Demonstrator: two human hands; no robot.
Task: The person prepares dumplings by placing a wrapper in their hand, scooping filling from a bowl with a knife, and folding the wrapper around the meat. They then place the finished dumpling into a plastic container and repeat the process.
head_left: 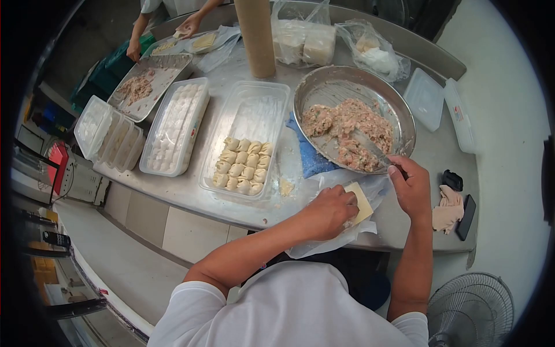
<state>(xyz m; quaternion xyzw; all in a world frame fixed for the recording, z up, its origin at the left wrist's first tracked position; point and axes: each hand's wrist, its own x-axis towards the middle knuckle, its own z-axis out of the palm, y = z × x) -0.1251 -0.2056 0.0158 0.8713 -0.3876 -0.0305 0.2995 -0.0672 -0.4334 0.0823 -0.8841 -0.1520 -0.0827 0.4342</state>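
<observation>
My right hand (409,184) is closed round the handle of a flat metal spreading blade (373,147), whose tip rests in the minced filling (364,130). The filling lies in a large round metal pan (306,95). Just left of the pan's near side, my left hand (330,211) has its fingers curled over the edge of square yellow dumpling wrappers (361,203), which lie on a plastic sheet (312,247). The fingertips are partly hidden. Rows of folded dumplings (241,165) fill the near half of a clear plastic container (276,95) to the left.
A lidded container of pale pieces (176,124) and a filling tray (186,63) stand left. Another person's hand (188,26) works at the far left. A cardboard tube (255,40) stands behind. Lids (425,98), a phone (466,218) and a cloth (448,208) lie right.
</observation>
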